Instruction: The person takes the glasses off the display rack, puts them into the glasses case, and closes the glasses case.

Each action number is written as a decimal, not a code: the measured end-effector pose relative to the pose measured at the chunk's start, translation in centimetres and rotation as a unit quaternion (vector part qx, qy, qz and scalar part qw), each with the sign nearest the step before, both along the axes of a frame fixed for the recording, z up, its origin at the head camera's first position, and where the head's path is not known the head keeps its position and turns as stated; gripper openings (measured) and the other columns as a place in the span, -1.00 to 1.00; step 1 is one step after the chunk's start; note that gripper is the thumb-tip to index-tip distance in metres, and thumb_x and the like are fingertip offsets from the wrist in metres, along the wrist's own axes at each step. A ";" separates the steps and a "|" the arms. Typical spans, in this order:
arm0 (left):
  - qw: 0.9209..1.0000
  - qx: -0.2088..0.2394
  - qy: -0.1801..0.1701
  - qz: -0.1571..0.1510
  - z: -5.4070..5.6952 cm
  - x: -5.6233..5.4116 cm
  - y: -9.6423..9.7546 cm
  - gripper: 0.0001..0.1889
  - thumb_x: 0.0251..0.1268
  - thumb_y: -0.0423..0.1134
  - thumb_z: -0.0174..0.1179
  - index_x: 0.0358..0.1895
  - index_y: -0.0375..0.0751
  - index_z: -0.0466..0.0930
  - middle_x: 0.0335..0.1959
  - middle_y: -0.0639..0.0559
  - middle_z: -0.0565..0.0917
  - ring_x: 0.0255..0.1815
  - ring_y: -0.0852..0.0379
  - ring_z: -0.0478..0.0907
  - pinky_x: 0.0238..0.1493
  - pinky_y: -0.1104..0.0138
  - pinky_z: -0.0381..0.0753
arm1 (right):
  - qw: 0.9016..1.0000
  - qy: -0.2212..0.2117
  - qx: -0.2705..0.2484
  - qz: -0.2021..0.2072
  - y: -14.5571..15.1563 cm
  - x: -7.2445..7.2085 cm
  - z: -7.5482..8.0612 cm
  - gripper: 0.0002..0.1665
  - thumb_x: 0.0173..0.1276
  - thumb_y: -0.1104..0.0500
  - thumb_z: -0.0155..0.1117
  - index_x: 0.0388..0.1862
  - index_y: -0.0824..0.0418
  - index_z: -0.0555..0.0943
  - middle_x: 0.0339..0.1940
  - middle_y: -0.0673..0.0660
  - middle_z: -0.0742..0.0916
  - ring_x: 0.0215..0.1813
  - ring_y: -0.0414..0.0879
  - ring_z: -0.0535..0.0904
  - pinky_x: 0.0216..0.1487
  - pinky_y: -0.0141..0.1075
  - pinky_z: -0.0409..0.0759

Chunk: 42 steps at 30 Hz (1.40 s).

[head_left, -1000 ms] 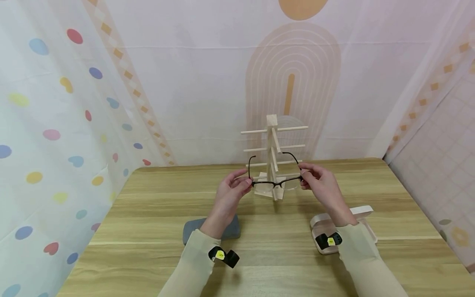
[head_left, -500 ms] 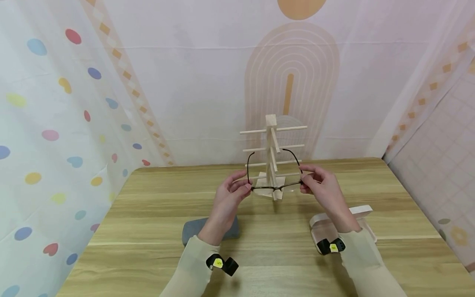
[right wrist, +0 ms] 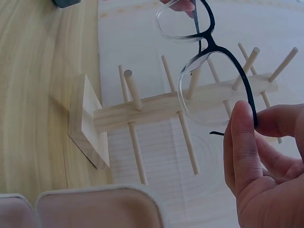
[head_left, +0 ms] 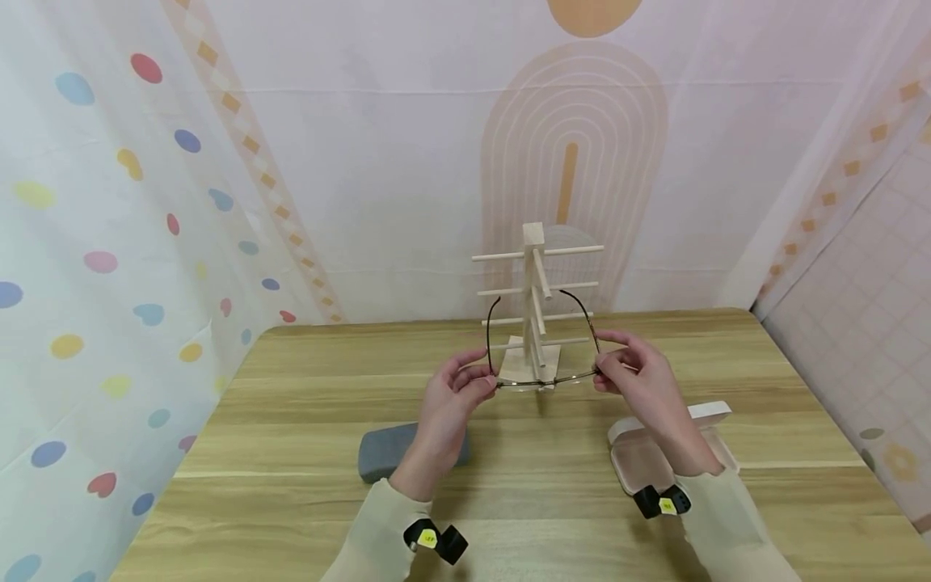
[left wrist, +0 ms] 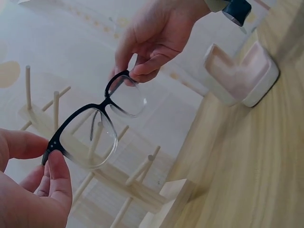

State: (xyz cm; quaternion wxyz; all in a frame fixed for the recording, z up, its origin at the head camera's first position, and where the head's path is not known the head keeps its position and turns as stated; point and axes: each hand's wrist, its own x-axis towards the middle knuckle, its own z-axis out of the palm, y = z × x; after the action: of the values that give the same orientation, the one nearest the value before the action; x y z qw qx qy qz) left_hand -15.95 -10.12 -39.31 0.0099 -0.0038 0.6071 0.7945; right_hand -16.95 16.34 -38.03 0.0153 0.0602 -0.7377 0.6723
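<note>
Glasses [left wrist: 107,100]: held up in front of the wooden rack [head_left: 529,301], on the person's side of it, arms unfolded and pointing back towards its pegs; whether they touch the rack I can't tell from here.
Left hand [head_left: 447,404]: pinching one front corner of the frame by the hinge, to the left of the rack's post.
Right hand [head_left: 646,396]: pinching the opposite corner, to the right of the post, so the frame spans the two.
Feel: light, I'd judge, and fairly stiff across the front; the thin arms would probably flex, and the smooth surface could slip a little.
Weak spots: likely the hinges, and the lenses for smears or scratches.
Best hold: those two front corners look right to me, fingertips off the lenses and the pull kept even.
Cases: on the counter [head_left: 291,404] in front of the rack, a grey case [head_left: 384,453] to its left, apparently closed, and a white case [head_left: 638,461] to its right, standing open.
Head view: both cases together, but the glasses almost edge-on.
Left wrist view: the frame's face, dark along the upper rims, clear below, pale dots near the left hinge.
Right wrist view: the rack's thick base and the white case's lining close up.
</note>
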 end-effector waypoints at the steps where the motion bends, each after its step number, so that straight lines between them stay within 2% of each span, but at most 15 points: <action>1: 1.000 0.000 0.001 0.001 -0.1 0.1 0.1 -0.51 0.33 -0.57 0.21 0.32 -0.46 0.44 -0.07 -0.16 0.68 -0.08 0.10 0.67 -0.01 0.33 0.66 | 1.000 0.001 0.002 0.001 0.1 0.2 0.0 -0.50 0.56 0.30 0.17 0.41 0.39 0.43 -0.21 0.22 0.70 -0.27 -0.15 0.72 -0.11 -0.33 0.75; 5: 1.000 0.000 0.006 0.004 -0.4 0.7 0.3 -0.52 0.30 -0.58 0.20 0.30 -0.50 0.44 -0.08 -0.20 0.68 -0.11 0.13 0.66 -0.04 0.33 0.67 | 1.000 0.002 0.003 0.005 0.3 0.8 -0.1 -0.48 0.55 0.34 0.15 0.44 0.40 0.41 -0.19 0.25 0.70 -0.28 -0.17 0.72 -0.10 -0.32 0.75; 11: 1.000 -0.020 -0.001 0.003 -0.9 1.6 0.3 -0.53 0.28 -0.59 0.22 0.27 -0.44 0.48 -0.11 -0.18 0.69 -0.12 0.05 0.67 -0.09 0.34 0.68 | 1.000 -0.006 0.020 0.004 0.5 1.7 -0.5 -0.47 0.54 0.34 0.16 0.45 0.36 0.41 -0.18 0.18 0.71 -0.28 -0.19 0.73 -0.09 -0.32 0.75; 14: 1.000 -0.031 0.001 0.004 -1.2 2.0 0.3 -0.54 0.29 -0.58 0.24 0.26 -0.42 0.50 -0.12 -0.19 0.69 -0.15 0.07 0.67 -0.10 0.34 0.68 | 1.000 -0.003 0.026 0.005 0.6 2.1 -0.7 -0.46 0.54 0.34 0.17 0.46 0.37 0.39 -0.17 0.21 0.72 -0.27 -0.19 0.74 -0.09 -0.33 0.75; 20: 0.998 -0.054 0.015 0.004 -2.1 2.7 0.2 -0.53 0.27 -0.57 0.27 0.26 -0.39 0.52 -0.10 -0.26 0.69 -0.20 0.13 0.68 -0.14 0.37 0.69 | 0.999 0.018 0.033 0.016 0.8 2.8 -1.1 -0.45 0.54 0.37 0.16 0.46 0.39 0.37 -0.12 0.38 0.71 -0.24 -0.15 0.77 -0.09 -0.29 0.76; 25: 0.998 -0.056 0.027 0.007 -2.5 3.4 0.3 -0.52 0.27 -0.57 0.28 0.27 -0.36 0.52 -0.04 -0.37 0.67 -0.18 0.11 0.69 -0.11 0.37 0.69 | 0.998 0.037 0.050 0.017 1.0 3.3 -1.4 -0.44 0.53 0.38 0.19 0.45 0.41 0.37 -0.14 0.36 0.73 -0.23 -0.12 0.78 -0.11 -0.31 0.75; 35: 0.997 -0.042 0.060 0.025 -2.5 4.2 0.9 -0.58 0.29 -0.58 0.28 0.23 -0.43 0.54 -0.06 -0.40 0.67 -0.16 0.11 0.70 -0.05 0.35 0.71 | 0.997 0.054 0.052 0.012 1.3 4.4 -1.7 -0.48 0.53 0.38 0.19 0.41 0.40 0.36 -0.14 0.39 0.72 -0.26 -0.14 0.77 -0.10 -0.20 0.77; 42: 0.996 -0.043 0.081 0.021 -2.1 4.4 1.7 -0.60 0.29 -0.59 0.29 0.20 -0.48 0.55 -0.11 -0.31 0.70 -0.14 0.09 0.69 -0.04 0.34 0.71 | 0.996 0.065 0.057 0.003 1.9 5.2 -1.6 -0.49 0.54 0.36 0.21 0.40 0.39 0.37 -0.12 0.42 0.72 -0.24 -0.14 0.78 -0.12 -0.21 0.77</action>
State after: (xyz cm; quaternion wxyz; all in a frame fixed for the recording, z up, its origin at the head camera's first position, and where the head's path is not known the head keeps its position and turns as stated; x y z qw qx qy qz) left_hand -11.53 -8.43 -41.44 -0.0568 0.0474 0.6393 0.7654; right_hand -11.79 18.26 -39.66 0.0575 0.1071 -0.7723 0.6236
